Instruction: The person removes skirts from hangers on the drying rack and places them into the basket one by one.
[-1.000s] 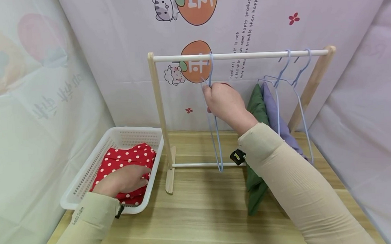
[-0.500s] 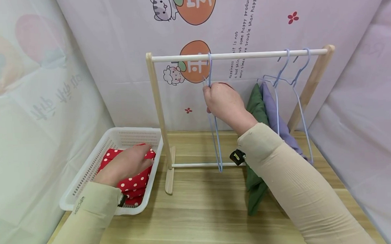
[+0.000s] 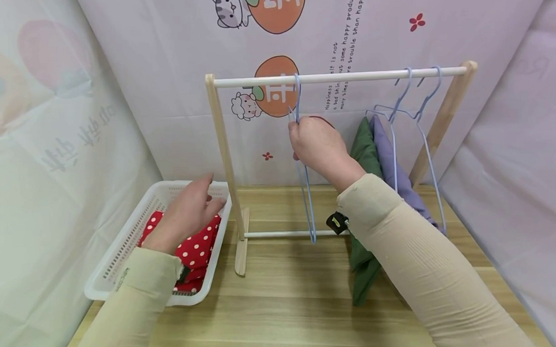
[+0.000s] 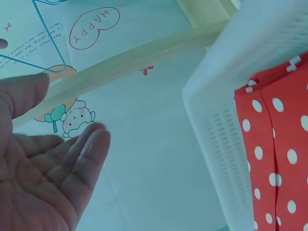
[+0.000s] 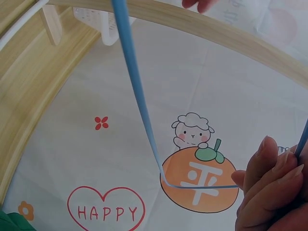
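My right hand (image 3: pixel 318 146) grips a blue wire hanger (image 3: pixel 310 208) just below its hook, which sits on the white top rail (image 3: pixel 348 77) of a small clothes rack. In the right wrist view, curled fingers (image 5: pixel 269 187) wrap the hanger's neck. My left hand (image 3: pixel 186 211) hovers above the white basket (image 3: pixel 122 242), holding nothing. The left wrist view shows its fingers (image 4: pixel 89 168) parted from the thumb, with the palm bare. Red polka-dot cloth (image 3: pixel 197 252) lies folded in the basket, partly hidden under the left hand and wrist.
Green cloth (image 3: pixel 366 273) and purple cloth (image 3: pixel 394 163) hang at the rack's right, near two more blue hangers (image 3: pixel 428 151). The rack's left wooden post (image 3: pixel 223 145) stands between the basket and the held hanger. Printed white sheets line the back and sides.
My left hand has risen off the red polka-dot cloth and moved up towards the basket's far right corner. The right hand keeps its grip on the hanger in the same place.
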Demonstrator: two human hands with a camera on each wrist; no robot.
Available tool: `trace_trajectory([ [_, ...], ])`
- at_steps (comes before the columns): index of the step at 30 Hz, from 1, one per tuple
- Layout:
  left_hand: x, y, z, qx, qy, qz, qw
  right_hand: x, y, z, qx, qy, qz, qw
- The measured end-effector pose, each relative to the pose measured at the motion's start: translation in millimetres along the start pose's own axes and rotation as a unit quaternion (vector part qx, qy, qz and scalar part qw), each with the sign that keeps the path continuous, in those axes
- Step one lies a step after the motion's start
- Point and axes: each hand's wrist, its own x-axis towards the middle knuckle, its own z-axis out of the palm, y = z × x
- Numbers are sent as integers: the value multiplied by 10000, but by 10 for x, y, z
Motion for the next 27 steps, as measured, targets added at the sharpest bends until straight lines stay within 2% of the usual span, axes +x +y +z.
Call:
trace_trajectory([
  [7,118,77,25,-478,479,-195,9975,16,5,3,-37,-23,41,10000],
  [14,228,138,62,-833,979,-181,9915,29,-2,17,-58,-8,28,10000],
  [27,411,223,128,-1323,1237,-247,9831,12,-20,10,-109,36,-29,9999],
])
